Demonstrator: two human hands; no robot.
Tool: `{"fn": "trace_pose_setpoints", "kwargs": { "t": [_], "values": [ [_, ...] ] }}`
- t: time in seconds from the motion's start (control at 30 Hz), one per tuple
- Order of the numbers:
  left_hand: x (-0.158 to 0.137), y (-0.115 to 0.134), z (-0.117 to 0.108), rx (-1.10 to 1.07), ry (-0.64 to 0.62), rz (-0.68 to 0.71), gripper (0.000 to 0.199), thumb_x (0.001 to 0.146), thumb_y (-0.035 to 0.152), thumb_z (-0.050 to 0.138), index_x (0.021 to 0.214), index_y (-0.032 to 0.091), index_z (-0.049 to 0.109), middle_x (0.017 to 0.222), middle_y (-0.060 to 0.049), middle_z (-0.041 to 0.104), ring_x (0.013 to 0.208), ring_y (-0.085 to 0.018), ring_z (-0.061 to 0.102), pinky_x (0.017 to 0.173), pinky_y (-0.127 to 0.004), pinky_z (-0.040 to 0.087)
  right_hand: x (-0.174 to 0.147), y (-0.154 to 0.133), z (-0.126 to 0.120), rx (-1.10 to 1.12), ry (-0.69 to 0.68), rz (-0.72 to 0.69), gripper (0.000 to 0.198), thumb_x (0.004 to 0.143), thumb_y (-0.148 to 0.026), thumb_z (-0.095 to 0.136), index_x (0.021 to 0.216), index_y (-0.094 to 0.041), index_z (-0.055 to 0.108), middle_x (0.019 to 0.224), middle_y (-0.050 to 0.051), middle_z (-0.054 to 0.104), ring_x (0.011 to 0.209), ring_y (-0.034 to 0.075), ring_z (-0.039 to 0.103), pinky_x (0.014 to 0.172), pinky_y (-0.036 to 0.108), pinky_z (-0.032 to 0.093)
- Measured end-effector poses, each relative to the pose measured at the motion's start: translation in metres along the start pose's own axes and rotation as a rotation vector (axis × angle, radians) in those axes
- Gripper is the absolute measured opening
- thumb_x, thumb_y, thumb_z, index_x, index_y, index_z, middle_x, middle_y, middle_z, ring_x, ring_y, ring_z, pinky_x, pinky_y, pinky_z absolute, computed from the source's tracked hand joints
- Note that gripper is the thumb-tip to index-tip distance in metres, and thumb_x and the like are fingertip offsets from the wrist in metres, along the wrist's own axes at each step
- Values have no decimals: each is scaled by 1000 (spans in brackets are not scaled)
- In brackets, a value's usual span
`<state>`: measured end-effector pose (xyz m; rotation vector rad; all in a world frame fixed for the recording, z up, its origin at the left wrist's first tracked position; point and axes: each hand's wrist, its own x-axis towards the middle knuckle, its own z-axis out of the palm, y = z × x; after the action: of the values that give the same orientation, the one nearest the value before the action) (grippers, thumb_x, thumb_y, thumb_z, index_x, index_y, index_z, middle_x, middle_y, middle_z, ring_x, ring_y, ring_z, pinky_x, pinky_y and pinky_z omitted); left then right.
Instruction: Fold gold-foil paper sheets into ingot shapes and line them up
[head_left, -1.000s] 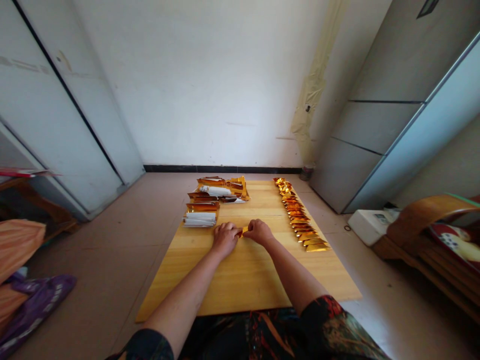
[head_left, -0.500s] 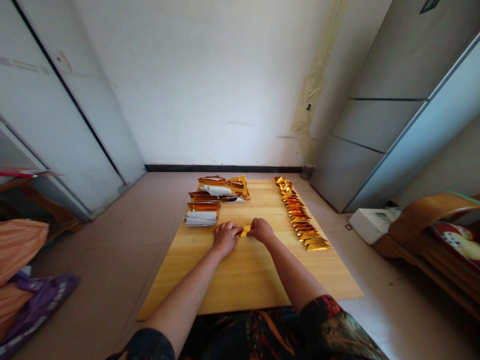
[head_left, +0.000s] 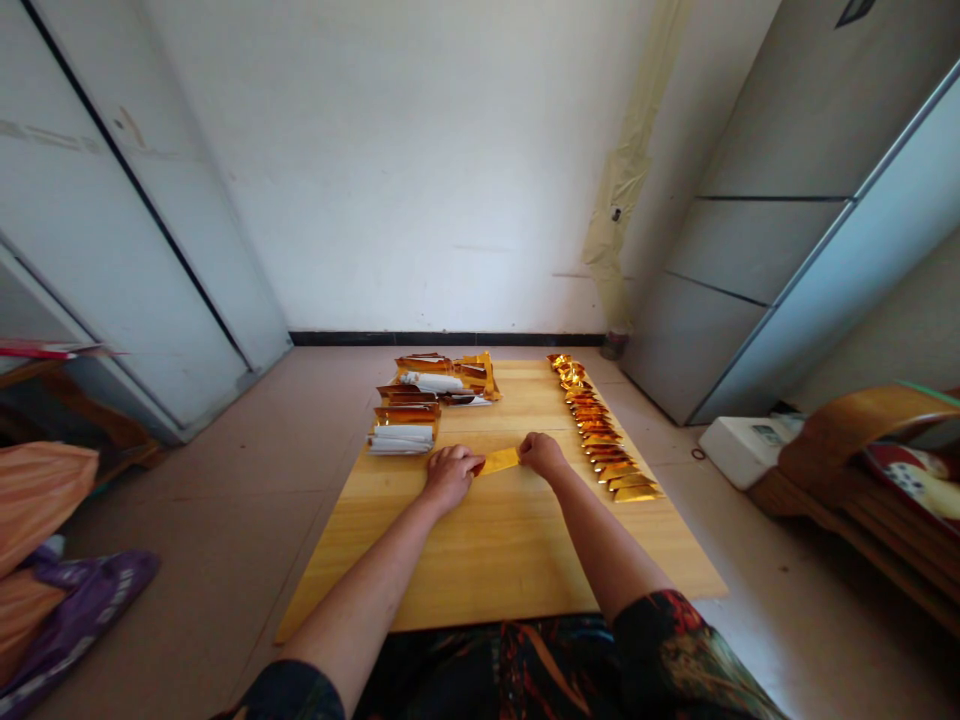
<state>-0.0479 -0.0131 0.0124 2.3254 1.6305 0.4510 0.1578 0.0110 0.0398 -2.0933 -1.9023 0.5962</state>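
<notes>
Apparently midway: I see left hand (head_left: 450, 475), right hand (head_left: 544, 455), fingers pinched closed on opposite ends of gold strip (head_left: 499, 461), mid desk (head_left: 487, 560). Foil row (head_left: 602, 440) at right looks done; stacks (head_left: 403, 437) at left look unworked.

Left hand (head_left: 451, 474): palm down, fingers bunched, thumb side inward
Right hand (head_left: 543, 456): knuckles up, fingers curled, tips pinched
Hands: apart, roughly level
Left arm (head_left: 364, 590): extended forward, angled inward
Right arm (head_left: 604, 540): same, mirrored
</notes>
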Motion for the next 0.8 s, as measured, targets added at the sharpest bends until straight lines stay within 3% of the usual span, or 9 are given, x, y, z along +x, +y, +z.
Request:
{"fn": "trace_pose_setpoints", "kwargs": {
  "t": [0.17,0.27,0.4,0.53,0.7,0.8],
  "values": [
    [-3,0,1,-13,40,25,42,78,11,50,110,34,64,108,-1,61,107,-21,49,95,-39,33,-2,0,3,10,36,-84,41,73,-25,62,113,-23,63,110,7,61,89,17,61,72,22,42],
    [-5,-1,3,-19,70,44,45,77,10,49,112,33,63,107,-1,61,108,-21,49,96,-39,33,-4,-5,5,-33,-20,-124,46,72,-29,63,118,-24,61,118,7,55,95,19,60,78,24,43],
    [-5,-3,8,-25,129,54,48,75,10,50,117,30,60,118,-3,58,112,-21,48,97,-39,34,-6,-8,6,-96,-47,-181,40,72,-33,63,111,-26,63,114,6,55,91,19,60,75,26,43],
    [-5,-6,13,-29,200,62,50,73,9,51,120,26,57,129,-5,52,118,-23,45,100,-41,34,-11,-5,8,-75,9,-212,34,71,-30,65,104,-26,64,108,2,56,84,14,59,68,22,41],
    [-10,-3,9,-85,304,160,46,70,5,51,110,25,60,119,-5,56,113,-22,47,98,-39,37,-24,1,16,-42,209,-361,14,77,-21,58,90,-22,63,98,1,58,81,12,56,67,21,38],
    [-15,2,3,-76,311,224,38,70,3,50,98,24,63,111,-5,58,110,-21,47,97,-38,38,-29,6,21,-77,294,-474,12,79,-15,53,82,-20,64,94,3,59,86,14,54,72,23,35]
  ]
}}
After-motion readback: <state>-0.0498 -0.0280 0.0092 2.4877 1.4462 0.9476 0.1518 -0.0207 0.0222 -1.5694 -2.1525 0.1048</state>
